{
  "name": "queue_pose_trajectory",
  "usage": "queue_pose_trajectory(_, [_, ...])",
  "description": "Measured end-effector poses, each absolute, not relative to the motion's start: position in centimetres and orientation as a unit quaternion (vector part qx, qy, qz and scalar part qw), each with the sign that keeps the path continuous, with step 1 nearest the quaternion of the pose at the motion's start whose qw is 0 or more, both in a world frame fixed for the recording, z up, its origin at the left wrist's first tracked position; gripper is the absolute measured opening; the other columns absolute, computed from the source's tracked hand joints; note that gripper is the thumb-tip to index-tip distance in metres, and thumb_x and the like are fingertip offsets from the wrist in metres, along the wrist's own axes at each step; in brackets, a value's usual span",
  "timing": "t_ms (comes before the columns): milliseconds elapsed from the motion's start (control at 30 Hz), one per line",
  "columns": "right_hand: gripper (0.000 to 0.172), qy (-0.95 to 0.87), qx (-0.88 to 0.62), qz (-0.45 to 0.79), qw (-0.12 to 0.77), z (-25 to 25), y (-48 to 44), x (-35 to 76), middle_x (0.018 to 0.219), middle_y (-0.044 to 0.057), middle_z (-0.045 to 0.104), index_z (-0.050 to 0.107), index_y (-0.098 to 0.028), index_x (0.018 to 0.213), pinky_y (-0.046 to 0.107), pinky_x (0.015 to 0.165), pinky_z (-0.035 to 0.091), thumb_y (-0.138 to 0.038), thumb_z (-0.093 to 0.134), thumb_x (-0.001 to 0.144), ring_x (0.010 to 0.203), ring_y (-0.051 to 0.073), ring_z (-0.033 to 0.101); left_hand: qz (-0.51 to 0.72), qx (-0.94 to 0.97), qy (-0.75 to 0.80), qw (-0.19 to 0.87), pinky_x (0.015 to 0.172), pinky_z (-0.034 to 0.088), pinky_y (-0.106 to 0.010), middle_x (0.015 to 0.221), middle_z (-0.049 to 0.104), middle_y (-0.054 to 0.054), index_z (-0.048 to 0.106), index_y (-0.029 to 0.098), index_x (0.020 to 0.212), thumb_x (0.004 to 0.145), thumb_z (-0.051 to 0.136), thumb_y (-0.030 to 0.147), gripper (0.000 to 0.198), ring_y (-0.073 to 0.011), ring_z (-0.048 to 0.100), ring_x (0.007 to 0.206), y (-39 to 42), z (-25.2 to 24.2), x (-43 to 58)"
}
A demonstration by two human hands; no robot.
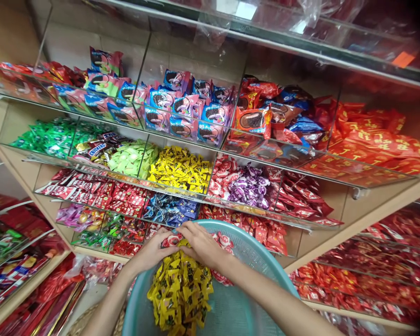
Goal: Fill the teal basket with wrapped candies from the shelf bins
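A large teal plastic basin [262,242] with a perforated wall stands before the shelves. Inside it lies a heap of yellow wrapped candies [180,294], with red and white wrapped candies [225,242] toward the far side. My left hand [162,245] and my right hand [198,240] come together at the basin's far rim, fingers curled in around a few candies. Between them a red and white wrapper shows, and the yellow heap touches the underside of my right hand. The palms are hidden, so exactly what each hand grips is partly unseen.
A tiered shelf with clear dividers [145,60] holds cookie packs [187,105], yellow candies [180,169], purple candies [250,186], green candies [52,135] and red packets [374,133]. More shelves of red packets [371,280] stand at the right. Another rack [28,270] is at the left.
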State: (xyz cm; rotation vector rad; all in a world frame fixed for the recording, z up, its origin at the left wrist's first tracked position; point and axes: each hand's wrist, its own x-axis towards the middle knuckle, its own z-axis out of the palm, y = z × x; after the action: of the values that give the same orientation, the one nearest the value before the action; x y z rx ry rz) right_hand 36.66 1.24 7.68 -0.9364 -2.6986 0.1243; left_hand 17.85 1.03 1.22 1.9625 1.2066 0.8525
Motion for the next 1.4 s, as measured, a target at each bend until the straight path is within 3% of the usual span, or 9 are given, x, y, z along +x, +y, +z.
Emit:
queue_pose_trajectory(167, [0.03,-0.925,-0.325,0.041,0.193,8.6,2.0,36.7,0.106,0.007,0.049,0.042,-0.02,0.114,0.032,0.083,0.04,-0.025,0.043,0.084,0.097,0.018,0.045,0.319,0.749,0.468,0.344,0.079,0.037,-0.027,0.084,0.055,-0.001,0.06,0.018,0.087,0.073,0.05,0.046,0.033,-0.0157,0.047,0.083,0.9,1.4,17.7])
queue_pose_trajectory(367, [0.027,-0.863,-0.387,-0.054,0.321,14.2,4.7,40.5,0.093,0.008,0.053,0.05,-0.016,0.104,0.03,0.081,0.038,-0.02,0.03,0.087,0.089,0.017,0.048,0.31,0.735,0.477,0.368,0.078,0.036,-0.025,0.087,0.054,-0.001,0.059,0.019,0.088,0.074,0.05,0.046,0.031,-0.015,0.048,0.083,0.7,1.7,17.8])
queue_pose_trajectory(533, [0.02,-0.819,-0.504,-0.16,0.221,19.1,8.9,43.0,0.091,0.008,0.055,0.053,-0.016,0.095,0.029,0.078,0.037,-0.023,0.037,0.084,0.09,0.019,0.048,0.306,0.742,0.481,0.353,0.076,0.036,-0.024,0.083,0.052,0.0,0.057,0.018,0.079,0.075,0.048,0.045,0.029,-0.0143,0.047,0.081,0.6,1.9,17.9])
queue_pose_trajectory(667, [0.018,-0.835,-0.537,-0.107,0.058,20.0,11.5,42.0,0.097,0.008,0.057,0.053,-0.017,0.094,0.027,0.075,0.038,-0.026,0.045,0.081,0.091,0.018,0.051,0.307,0.746,0.478,0.347,0.078,0.036,-0.024,0.085,0.053,0.0,0.057,0.018,0.08,0.074,0.049,0.045,0.029,-0.0151,0.047,0.083,0.7,1.8,17.9])
queue_pose_trajectory(733, [0.025,-0.835,-0.542,-0.088,0.017,19.6,12.2,40.9,0.099,0.009,0.058,0.052,-0.016,0.098,0.027,0.074,0.039,-0.03,0.053,0.077,0.093,0.019,0.052,0.307,0.747,0.478,0.346,0.079,0.036,-0.025,0.085,0.054,-0.001,0.057,0.018,0.079,0.074,0.049,0.046,0.03,-0.0157,0.047,0.084,0.7,1.7,17.8])
queue_pose_trajectory(867, [0.046,-0.829,-0.555,-0.068,-0.012,18.7,13.3,39.4,0.107,0.011,0.056,0.05,-0.015,0.105,0.027,0.074,0.041,-0.031,0.066,0.064,0.094,0.022,0.054,0.305,0.747,0.479,0.346,0.079,0.035,-0.025,0.086,0.054,-0.002,0.059,0.019,0.081,0.075,0.049,0.046,0.029,-0.0162,0.047,0.085,0.8,1.9,17.8])
queue_pose_trajectory(1033, [0.051,-0.815,-0.576,-0.058,-0.021,18.4,13.5,39.2,0.109,0.014,0.054,0.048,-0.014,0.11,0.03,0.075,0.043,-0.032,0.066,0.065,0.095,0.025,0.055,0.308,0.743,0.482,0.347,0.077,0.035,-0.024,0.084,0.055,-0.001,0.06,0.019,0.086,0.074,0.05,0.045,0.03,-0.0155,0.047,0.082,0.7,2.1,17.9])
queue_pose_trajectory(1400, [0.031,-0.806,-0.585,-0.087,0.03,16.6,12.6,39.5,0.106,0.012,0.05,0.052,-0.017,0.104,0.031,0.073,0.042,-0.033,0.053,0.077,0.092,0.023,0.055,0.307,0.736,0.488,0.354,0.077,0.036,-0.026,0.088,0.054,-0.002,0.059,0.02,0.087,0.073,0.049,0.049,0.034,-0.0157,0.048,0.083,0.6,1.9,17.8])
